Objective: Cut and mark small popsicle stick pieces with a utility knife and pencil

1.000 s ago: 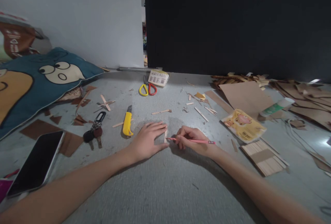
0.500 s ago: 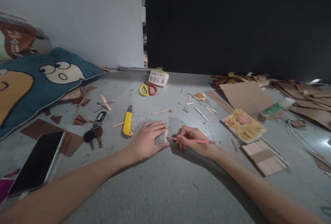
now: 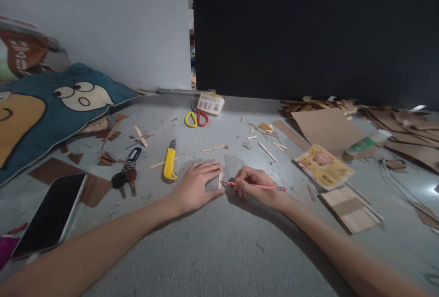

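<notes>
Short wooden stick (image 3: 220,181) on a grey desk (image 3: 206,251), steadied by the left hand (image 3: 197,185).
The left hand's grip is parted just enough to hold the stick between thumb and fingers, near its two ends; the right hand (image 3: 255,185) is closed around a red pencil (image 3: 267,188), its tip at the stick. Almost nothing has shifted in the last second, suggesting careful marking; any mark is too small to see. Left of the hands lies a yellow utility knife (image 3: 169,164); farther off, scissors (image 3: 197,116).

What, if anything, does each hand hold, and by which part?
The right hand grips a pink pencil near its pointed end; the left hand holds a short wooden stick at its two ends.
</notes>
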`<state>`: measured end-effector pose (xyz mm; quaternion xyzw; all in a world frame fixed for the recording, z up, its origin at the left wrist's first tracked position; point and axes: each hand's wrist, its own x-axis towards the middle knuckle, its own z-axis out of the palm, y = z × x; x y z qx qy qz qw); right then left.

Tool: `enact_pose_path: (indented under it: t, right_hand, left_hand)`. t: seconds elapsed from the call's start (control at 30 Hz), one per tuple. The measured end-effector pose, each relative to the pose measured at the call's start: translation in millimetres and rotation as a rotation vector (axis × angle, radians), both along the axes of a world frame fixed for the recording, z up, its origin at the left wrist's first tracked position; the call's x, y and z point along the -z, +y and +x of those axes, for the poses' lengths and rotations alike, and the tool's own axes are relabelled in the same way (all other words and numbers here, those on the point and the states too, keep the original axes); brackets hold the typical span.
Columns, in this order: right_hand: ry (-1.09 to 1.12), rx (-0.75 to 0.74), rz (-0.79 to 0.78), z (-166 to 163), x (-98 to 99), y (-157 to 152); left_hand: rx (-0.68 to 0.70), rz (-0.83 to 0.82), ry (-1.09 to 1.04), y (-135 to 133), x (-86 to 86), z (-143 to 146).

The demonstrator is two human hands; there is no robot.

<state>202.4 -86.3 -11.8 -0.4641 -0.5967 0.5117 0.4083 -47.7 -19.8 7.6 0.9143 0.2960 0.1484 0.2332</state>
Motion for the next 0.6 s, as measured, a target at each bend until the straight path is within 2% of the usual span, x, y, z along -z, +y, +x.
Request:
enact_pose_path:
  t: [0.6]
  right_hand:
    - [0.003, 0.001, 0.015, 0.1, -0.9, -0.2]
  left_hand:
    - [0.005, 0.0, 0.002, -0.7, -1.2, 0.8]
